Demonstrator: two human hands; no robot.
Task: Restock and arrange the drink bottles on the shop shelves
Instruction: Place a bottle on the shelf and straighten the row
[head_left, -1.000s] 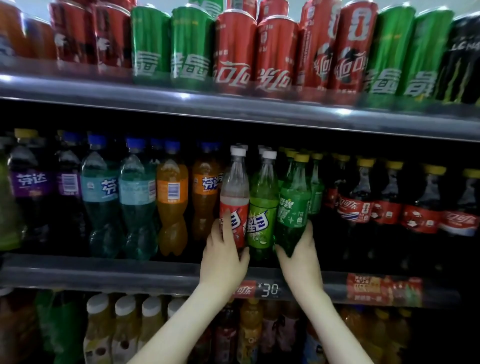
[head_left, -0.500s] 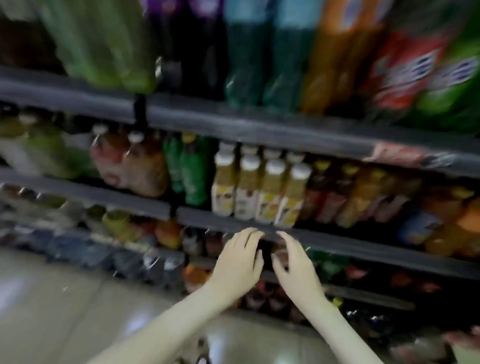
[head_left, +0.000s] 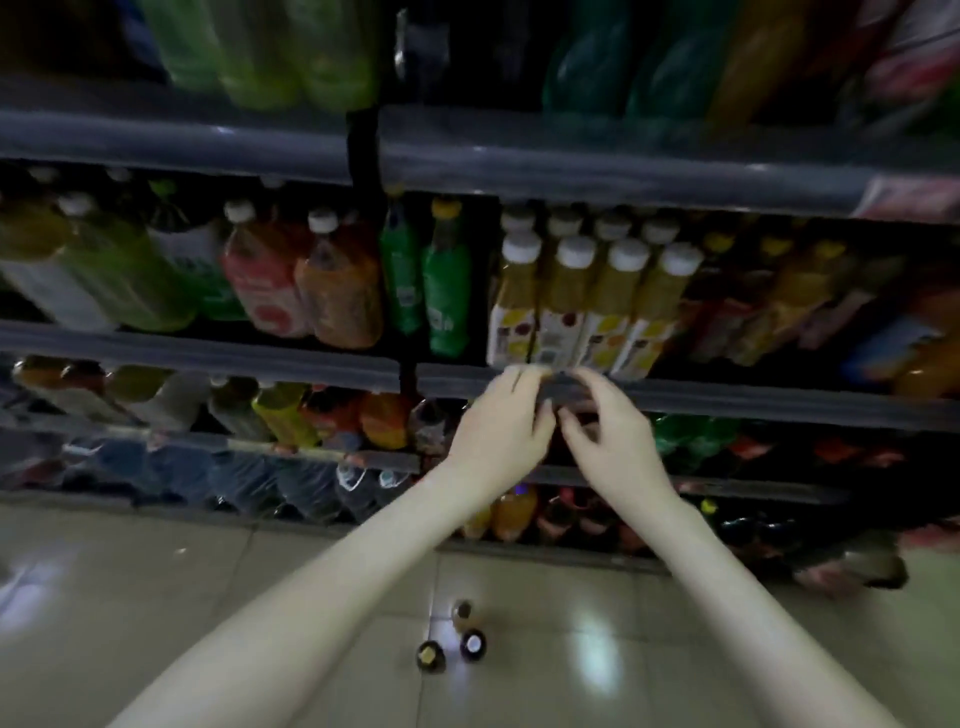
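Three small dark-capped bottles (head_left: 470, 644) stand loose on the floor tiles (head_left: 156, 597), close together, between your forearms and well below the shelves. By my reading this is stock not yet shelved.

Four white-capped juice bottles (head_left: 571, 306): front row of the middle shelf, upright, side by side, with a second row of caps behind. Near them on the left, two green bottles (head_left: 444, 296).

Left hand (head_left: 501, 431): empty, fingers loosely bent, in front of the grey shelf rail (head_left: 727, 402) directly under the juice row. Blur hides whether the fingertips touch the rail.

Right hand (head_left: 615, 444): also empty, thumb and fingers half curled, just beside the left, the two nearly meeting.

Change: a second ago your hands were on a red-labelled bottle and green bottles one shelf higher. Both have let go and come down, and your view has tipped toward the lower shelves and floor. Judgement: that upper row is finished, and the next item is either the floor bottles or the row behind your hands.

Room: the rail edge sits right at your fingers, so reach over or under it, not into it. Little headroom shows between the juice caps and the shelf above. Bare tile shows on every side of the three floor bottles. The lower shelf behind your hands is packed and dim, and its contents are too blurred to list.
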